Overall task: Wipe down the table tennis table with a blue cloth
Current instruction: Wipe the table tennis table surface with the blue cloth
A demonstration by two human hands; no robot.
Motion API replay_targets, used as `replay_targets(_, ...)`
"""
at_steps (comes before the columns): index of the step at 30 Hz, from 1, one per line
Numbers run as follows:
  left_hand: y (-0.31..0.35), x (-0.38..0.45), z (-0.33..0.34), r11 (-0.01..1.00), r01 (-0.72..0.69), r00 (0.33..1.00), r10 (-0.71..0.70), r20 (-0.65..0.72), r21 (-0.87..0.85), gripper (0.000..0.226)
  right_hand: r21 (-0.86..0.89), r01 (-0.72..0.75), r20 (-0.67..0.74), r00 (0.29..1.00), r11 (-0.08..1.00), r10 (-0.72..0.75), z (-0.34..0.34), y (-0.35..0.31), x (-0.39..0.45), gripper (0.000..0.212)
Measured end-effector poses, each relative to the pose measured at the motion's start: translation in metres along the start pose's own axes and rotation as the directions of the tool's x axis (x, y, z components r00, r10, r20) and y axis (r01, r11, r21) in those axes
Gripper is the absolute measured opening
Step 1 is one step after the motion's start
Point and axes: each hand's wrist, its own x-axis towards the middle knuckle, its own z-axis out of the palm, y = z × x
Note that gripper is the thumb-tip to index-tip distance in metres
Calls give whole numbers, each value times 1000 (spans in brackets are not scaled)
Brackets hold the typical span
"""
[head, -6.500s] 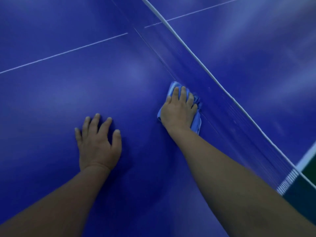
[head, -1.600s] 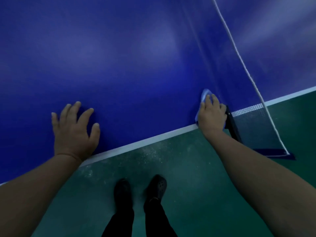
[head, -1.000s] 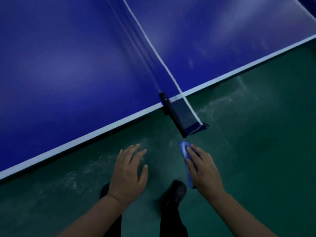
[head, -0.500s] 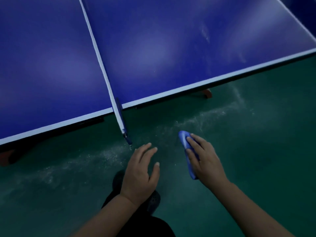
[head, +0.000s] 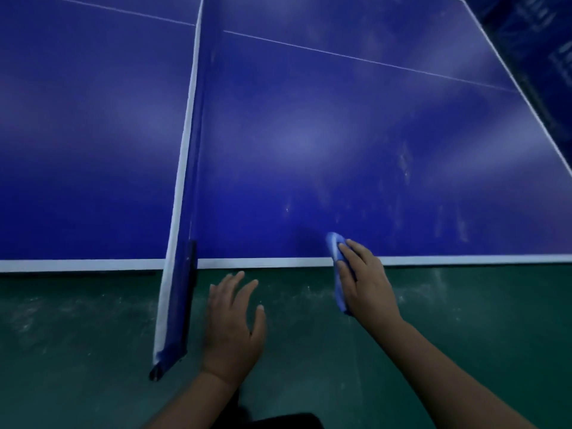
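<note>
The blue table tennis table fills the upper part of the view, with a white edge line along its near side. My right hand holds the folded blue cloth over that near edge, the cloth's tip above the right half of the table. Whether the cloth touches the surface I cannot tell. My left hand hangs over the green floor just right of the net post, fingers apart, holding nothing. Faint dusty streaks show on the right half of the table.
The net with its white top band runs away from me and juts past the table edge on a dark post. Dusty green floor lies below. A dark blue barrier stands at the far right.
I have stepped from the left half round the net end to the right half. My right hand with the cloth has risen from over the floor to the table's near edge. My left hand stays free.
</note>
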Motion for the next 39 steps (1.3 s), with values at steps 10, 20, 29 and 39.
replay_targets(10, 2, 67, 38, 974, 168, 981, -150, -125, 151, 51, -313, 99, 79, 994, 945, -78, 11, 90, 208, 48)
replay_targets(20, -13, 72, 46, 869, 402, 896, -308, -320, 290, 53, -169, 766, 390, 630, 620, -672, 124, -40, 145, 54)
replay_targets(29, -17, 45, 50, 799, 551, 808, -441, -390, 240, 59, -371, 267, 149, 963, 890, -226, 93, -26, 277, 55)
replay_targets(39, -16, 38, 49, 698, 641, 759, -511, -404, 319, 65, -341, 721, 344, 693, 603, -634, 113, -49, 306, 53)
